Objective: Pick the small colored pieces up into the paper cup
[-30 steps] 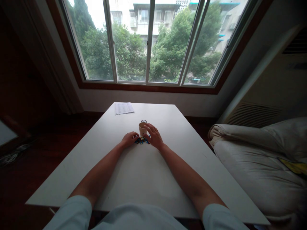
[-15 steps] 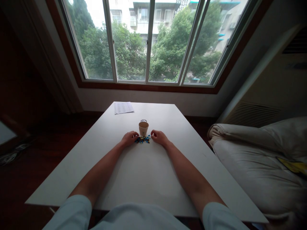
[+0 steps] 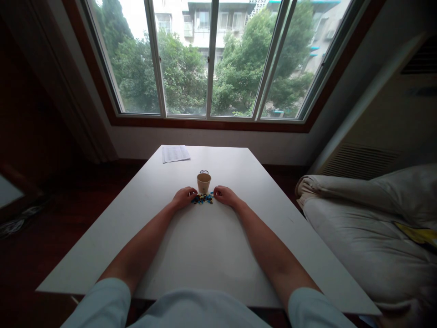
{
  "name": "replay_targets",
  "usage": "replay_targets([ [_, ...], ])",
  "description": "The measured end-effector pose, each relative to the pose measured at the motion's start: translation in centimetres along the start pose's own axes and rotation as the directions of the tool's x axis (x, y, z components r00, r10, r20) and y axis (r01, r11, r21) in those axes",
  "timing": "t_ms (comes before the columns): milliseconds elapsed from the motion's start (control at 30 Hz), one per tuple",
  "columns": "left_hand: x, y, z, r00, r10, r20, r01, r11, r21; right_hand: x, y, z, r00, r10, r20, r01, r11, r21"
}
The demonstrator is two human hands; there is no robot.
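A brown paper cup [image 3: 204,184] stands upright in the middle of the table. Just in front of it lies a small spread of tiny blue, yellow and dark pieces [image 3: 204,199], too small to tell their kind. My left hand [image 3: 185,197] rests at the left edge of these pieces, fingers curled and closed toward the thumb. On the other side, my right hand [image 3: 223,195] sits beside the pieces, its thumb and fingertips drawn together. Whatever lies between the fingertips of either hand is too small to make out. Neither hand touches the cup.
Both forearms lie over the white table [image 3: 205,255]. Printed sheets of paper [image 3: 175,153] rest at its far left corner. Behind the cup is a small dark looped item [image 3: 204,171]. A folded mattress-like cushion [image 3: 355,214] lies right of the table, and a window [image 3: 210,64] is ahead.
My right hand's fingertips have shifted very slightly toward the small pieces. My left hand and the cup hold their places.
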State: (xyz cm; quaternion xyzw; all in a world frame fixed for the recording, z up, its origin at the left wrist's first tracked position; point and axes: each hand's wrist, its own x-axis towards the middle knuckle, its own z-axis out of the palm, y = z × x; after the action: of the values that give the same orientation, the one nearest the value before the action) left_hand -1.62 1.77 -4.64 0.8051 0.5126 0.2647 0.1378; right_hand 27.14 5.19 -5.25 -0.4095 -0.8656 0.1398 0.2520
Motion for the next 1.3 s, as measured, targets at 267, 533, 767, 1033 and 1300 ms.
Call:
replay_targets([
  [267, 0.1, 0.0, 0.0, 1.0, -0.005, 0.002, 0.005, 1.0, -0.001, 0.1, -0.3, 0.2, 0.982, 0.103, -0.157, -0.121, 0.987, -0.109],
  [533, 0.2, 0.2, -0.1, 1.0, -0.004, 0.001, 0.004, 1.0, 0.007, 0.2, -1.0, 0.4, 0.993, 0.066, -0.099, -0.083, 0.981, -0.173],
  [767, 0.2, 0.3, 0.0, 1.0, -0.008, -0.007, 0.009, 1.0, 0.024, 0.2, -1.5, 0.6, 0.99, 0.082, -0.116, -0.098, 0.986, -0.137],
  [1033, 0.1, 0.4, -0.1, 1.0, -0.009, -0.013, 0.009, 1.0, 0.017, 0.4, -2.0, 1.0, 0.994, 0.056, -0.092, -0.07, 0.984, -0.164],
  [1300, 0.1, 0.7, -0.2, 1.0, -0.023, -0.006, 0.023, 1.0, 0.018, 0.3, -2.3, 0.7, 0.986, 0.077, -0.147, -0.098, 0.985, -0.143],
])
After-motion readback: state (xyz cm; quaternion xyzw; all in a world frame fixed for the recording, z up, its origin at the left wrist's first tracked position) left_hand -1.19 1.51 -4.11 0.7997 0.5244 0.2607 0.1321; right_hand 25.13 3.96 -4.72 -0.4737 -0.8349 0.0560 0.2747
